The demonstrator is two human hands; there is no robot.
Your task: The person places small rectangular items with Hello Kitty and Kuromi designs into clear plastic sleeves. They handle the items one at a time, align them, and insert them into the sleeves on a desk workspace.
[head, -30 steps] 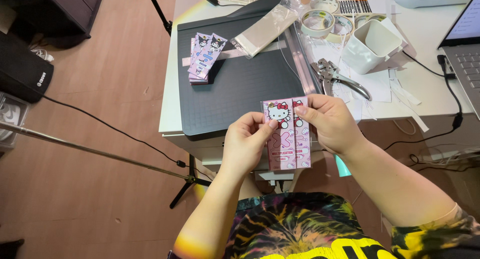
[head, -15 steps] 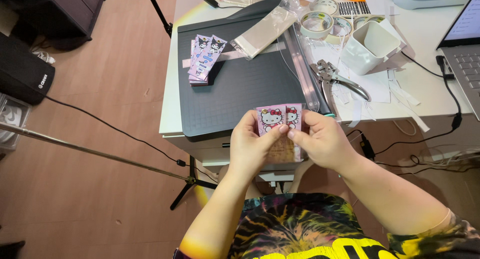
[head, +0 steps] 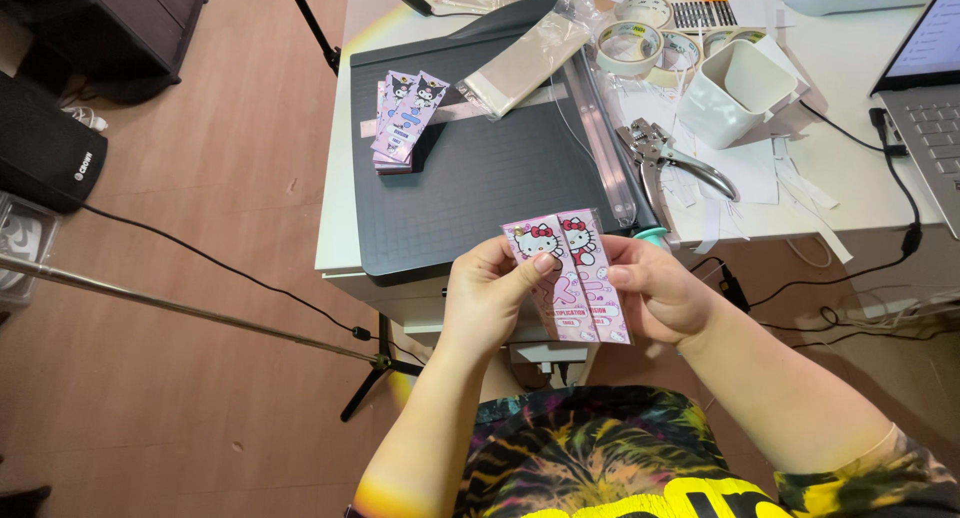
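Nearest, the left hand [head: 490, 298] and right hand [head: 655, 298] each pinch a side of a pink cartoon-cat card pair [head: 567, 276], fingers closed on it, held above the table's near edge. Beyond, a finished-looking stack of purple cards [head: 405, 121] lies on the grey paper trimmer [head: 480, 178]; clear sleeves [head: 525, 65], hole punch [head: 672, 158] and tape rolls [head: 630, 46] wait farther back, suggesting more cards remain.

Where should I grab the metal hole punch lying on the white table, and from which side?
Take the hole punch by its long curved handles, which stretch toward the table's near right edge. Come from above on that near side: the handles lie flat and bare there, while the head sits by the dark paper cutter, and the white cup crowds the far side.
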